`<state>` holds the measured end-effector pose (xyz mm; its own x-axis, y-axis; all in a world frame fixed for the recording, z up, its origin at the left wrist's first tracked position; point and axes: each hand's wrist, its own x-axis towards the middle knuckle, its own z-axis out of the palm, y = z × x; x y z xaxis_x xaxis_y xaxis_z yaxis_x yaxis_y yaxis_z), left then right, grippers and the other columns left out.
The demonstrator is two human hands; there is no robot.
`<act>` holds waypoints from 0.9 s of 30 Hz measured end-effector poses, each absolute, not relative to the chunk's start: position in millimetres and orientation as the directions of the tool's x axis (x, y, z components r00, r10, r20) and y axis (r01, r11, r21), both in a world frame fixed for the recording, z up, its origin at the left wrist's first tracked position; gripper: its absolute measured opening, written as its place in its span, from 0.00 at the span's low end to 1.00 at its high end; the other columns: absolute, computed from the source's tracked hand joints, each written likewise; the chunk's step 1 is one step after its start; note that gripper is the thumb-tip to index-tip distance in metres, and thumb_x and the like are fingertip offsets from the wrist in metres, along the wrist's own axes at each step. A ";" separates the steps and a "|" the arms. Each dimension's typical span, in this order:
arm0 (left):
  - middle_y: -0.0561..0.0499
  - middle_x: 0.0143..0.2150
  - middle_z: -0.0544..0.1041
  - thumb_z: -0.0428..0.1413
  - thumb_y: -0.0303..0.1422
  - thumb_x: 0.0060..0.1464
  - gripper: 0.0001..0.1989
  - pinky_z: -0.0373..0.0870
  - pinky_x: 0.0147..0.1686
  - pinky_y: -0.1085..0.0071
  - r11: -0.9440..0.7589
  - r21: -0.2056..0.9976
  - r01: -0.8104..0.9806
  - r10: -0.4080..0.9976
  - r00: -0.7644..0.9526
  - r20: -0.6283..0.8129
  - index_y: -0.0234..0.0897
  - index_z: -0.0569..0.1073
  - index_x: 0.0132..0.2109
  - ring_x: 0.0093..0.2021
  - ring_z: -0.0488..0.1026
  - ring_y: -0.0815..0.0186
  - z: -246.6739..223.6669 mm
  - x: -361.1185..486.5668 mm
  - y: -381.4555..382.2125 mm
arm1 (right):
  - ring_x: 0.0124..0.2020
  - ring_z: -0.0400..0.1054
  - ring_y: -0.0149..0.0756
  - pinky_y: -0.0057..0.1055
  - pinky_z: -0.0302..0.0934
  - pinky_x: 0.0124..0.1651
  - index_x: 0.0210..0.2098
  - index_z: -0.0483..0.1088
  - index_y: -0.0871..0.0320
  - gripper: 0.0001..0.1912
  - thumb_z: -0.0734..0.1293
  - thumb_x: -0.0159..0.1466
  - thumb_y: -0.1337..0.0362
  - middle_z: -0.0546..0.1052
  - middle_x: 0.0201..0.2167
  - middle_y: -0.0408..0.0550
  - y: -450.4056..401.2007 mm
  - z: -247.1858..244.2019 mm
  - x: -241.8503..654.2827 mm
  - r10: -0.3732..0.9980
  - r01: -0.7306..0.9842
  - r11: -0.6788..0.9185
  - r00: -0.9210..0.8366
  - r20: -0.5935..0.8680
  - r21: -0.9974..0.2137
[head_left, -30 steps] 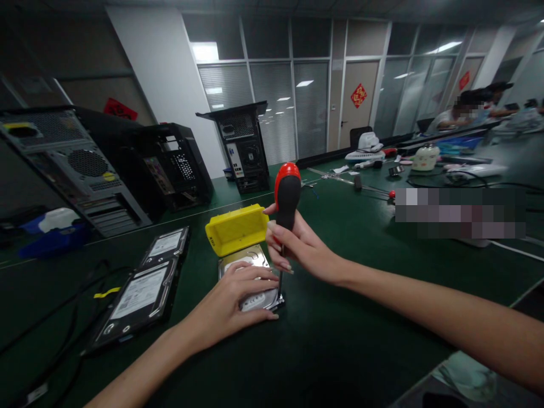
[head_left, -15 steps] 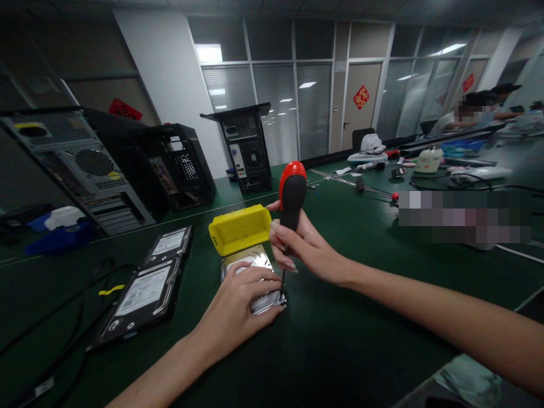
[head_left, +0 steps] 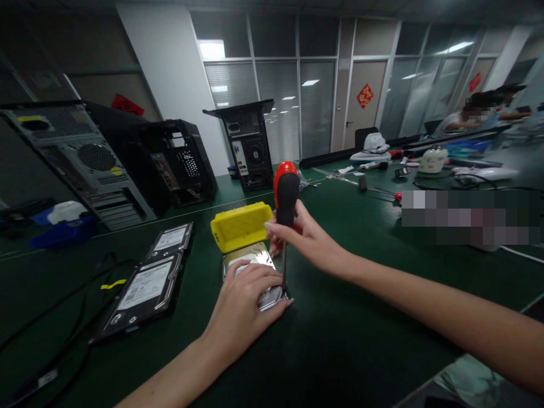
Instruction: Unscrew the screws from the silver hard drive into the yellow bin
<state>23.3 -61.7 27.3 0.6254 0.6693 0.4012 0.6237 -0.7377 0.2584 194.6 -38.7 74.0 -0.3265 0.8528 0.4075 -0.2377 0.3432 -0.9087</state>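
Observation:
A silver hard drive (head_left: pixel 264 253) lies on the green table, partly covered by my left hand (head_left: pixel 249 294). That hand grips the drive, its thumb along the near edge and its fingers over the top. My right hand (head_left: pixel 300 232) is closed round a screwdriver (head_left: pixel 288 192) with a red and black handle. The screwdriver stands nearly upright, its tip at the drive's near right corner, close to my left thumb. What lies exactly under the tip is too small to make out. Just behind the drive, a yellow bin (head_left: pixel 242 226) rests tipped towards me.
Two more hard drives (head_left: pixel 147 286) lie to the left, beside black cables (head_left: pixel 80 306). Computer cases (head_left: pixel 250 150) stand at the back and left. Assorted tools and a cream-coloured pot (head_left: pixel 432 161) sit at the right rear. People (head_left: pixel 476 113) sit far right.
The screwdriver's handle has shifted slightly left and the fingers of my right hand have changed their hold. My left hand stays on the drive. The whole view has moved a little.

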 end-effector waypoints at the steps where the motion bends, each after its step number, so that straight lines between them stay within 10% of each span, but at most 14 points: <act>1: 0.53 0.45 0.79 0.61 0.37 0.53 0.09 0.55 0.54 0.54 -0.738 0.260 0.623 0.669 0.626 0.400 0.43 0.75 0.43 0.47 0.73 0.59 27.4 23.1 -61.6 | 0.27 0.67 0.23 0.24 0.65 0.33 0.40 0.57 0.59 0.18 0.70 0.58 0.63 0.69 0.29 0.38 -36.5 75.6 196.7 0.857 -0.266 0.308 -0.339 0.388 -0.913; 9: 0.51 0.46 0.79 0.61 0.38 0.52 0.10 0.56 0.54 0.53 -0.727 0.268 0.633 0.683 0.623 0.382 0.43 0.76 0.43 0.48 0.73 0.57 31.4 22.8 -63.6 | 0.36 0.70 0.28 0.31 0.65 0.44 0.49 0.59 0.56 0.19 0.67 0.61 0.66 0.70 0.34 0.41 -35.2 78.5 208.8 0.701 -0.493 -0.077 -0.645 0.305 -0.867; 27: 0.54 0.40 0.80 0.63 0.31 0.49 0.05 0.57 0.52 0.54 -0.684 0.442 0.581 0.728 0.586 0.356 0.44 0.77 0.35 0.46 0.73 0.57 26.3 24.9 -61.2 | 0.21 0.56 0.23 0.19 0.48 0.21 0.42 0.60 0.56 0.12 0.63 0.65 0.56 0.64 0.24 0.38 -36.9 55.6 182.9 0.778 -0.522 0.080 -0.500 0.381 -0.849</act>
<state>24.9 -61.2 26.3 0.5859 0.7279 0.3562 0.5809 -0.6838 0.4416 182.9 -36.9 55.6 -0.5001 0.7777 0.3808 -0.5223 0.0798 -0.8490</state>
